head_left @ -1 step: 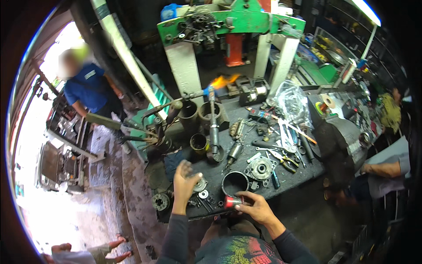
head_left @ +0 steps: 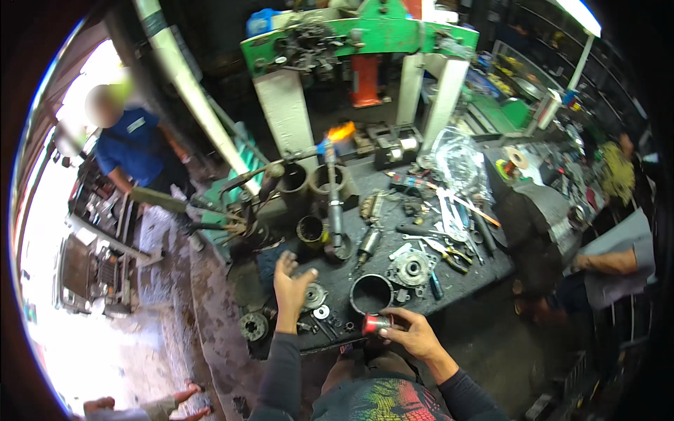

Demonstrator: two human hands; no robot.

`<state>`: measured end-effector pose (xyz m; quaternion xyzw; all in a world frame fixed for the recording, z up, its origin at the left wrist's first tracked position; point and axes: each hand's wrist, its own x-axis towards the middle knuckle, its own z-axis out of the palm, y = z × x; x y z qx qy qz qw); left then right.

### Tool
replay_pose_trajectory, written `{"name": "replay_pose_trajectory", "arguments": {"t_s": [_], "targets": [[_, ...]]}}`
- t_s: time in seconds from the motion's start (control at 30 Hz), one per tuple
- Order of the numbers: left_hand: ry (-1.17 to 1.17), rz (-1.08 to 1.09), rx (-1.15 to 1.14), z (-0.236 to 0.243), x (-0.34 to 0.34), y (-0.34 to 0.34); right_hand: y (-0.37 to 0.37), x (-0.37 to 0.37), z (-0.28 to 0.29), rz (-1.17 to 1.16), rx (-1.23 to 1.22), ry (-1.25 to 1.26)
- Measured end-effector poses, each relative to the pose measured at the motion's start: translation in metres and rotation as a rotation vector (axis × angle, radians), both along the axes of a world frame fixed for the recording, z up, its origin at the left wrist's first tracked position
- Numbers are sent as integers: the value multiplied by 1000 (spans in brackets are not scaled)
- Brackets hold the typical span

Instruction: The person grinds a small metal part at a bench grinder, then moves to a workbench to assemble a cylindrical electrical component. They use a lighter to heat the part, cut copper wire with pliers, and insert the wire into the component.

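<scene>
My right hand [head_left: 414, 337] grips a small red-ended cylinder [head_left: 375, 323] between thumb and fingers, just in front of the bench edge. Right behind it on the bench stands an open metal ring housing [head_left: 372, 294]. My left hand [head_left: 290, 289] is raised over the bench's left part with fingers apart, holding nothing. Beside it lie a round metal end cover [head_left: 314, 297] and a pale washer [head_left: 321, 312], with bolts nearby. To the right of the ring housing rests a flanged metal cover [head_left: 411, 268] with a bearing at its centre.
A torch [head_left: 330, 161] burns with an open flame [head_left: 342, 132] at the back of the bench, near metal cups [head_left: 311, 229]. Pliers [head_left: 455, 262], wrenches and a screwdriver [head_left: 436, 286] lie on the right. A green press frame [head_left: 386, 36] rises behind. A person in blue [head_left: 140, 147] stands at left.
The view has shifted slightly, so the bench and frame appear a little further left. The flame looks shorter. Both hands keep nearly the same poses, the cylinder still in my right.
</scene>
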<state>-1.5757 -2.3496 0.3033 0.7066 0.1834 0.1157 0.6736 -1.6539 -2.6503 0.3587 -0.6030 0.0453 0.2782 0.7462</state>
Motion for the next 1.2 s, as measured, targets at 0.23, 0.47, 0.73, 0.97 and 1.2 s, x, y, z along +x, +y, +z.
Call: {"name": "replay_pose_trajectory", "arguments": {"t_s": [0.23, 0.47, 0.73, 0.97, 1.2], "targets": [[-104, 267, 472, -89, 112, -26, -71, -64, 11, -370, 15, -24], [-96, 337, 585, -70, 96, -27, -131, -95, 4, -533, 62, -17], [93, 695, 780, 9, -42, -72, -278, -89, -8, -495, 58, -38], [-182, 469, 433, 97, -77, -246, -428, -76, 14, -472, 63, -118], [-489, -107, 160, 161, 39, -443, -492, -42, 30, -370, 63, -212]]}}
